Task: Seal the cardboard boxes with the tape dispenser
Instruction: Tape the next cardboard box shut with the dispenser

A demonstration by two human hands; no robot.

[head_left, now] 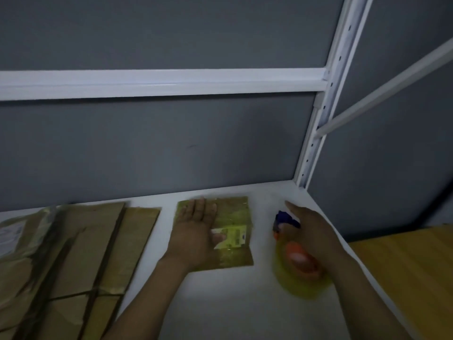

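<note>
Holding nothing, just right of a pile of flattened brown cardboard boxes (85,241), the left hand (196,229) lies flat with straight fingers on a small, flat brown cardboard box (232,212) glossed with yellowish tape. Beside it, apart from the box, the right hand (313,231) curls round a blurred blue-and-orange tape dispenser (294,266) with a yellow roll, low over the white shelf (220,303). The step looks like pinning the box down between strips. Next the dispenser probably needs bringing across to the box's edge.
</note>
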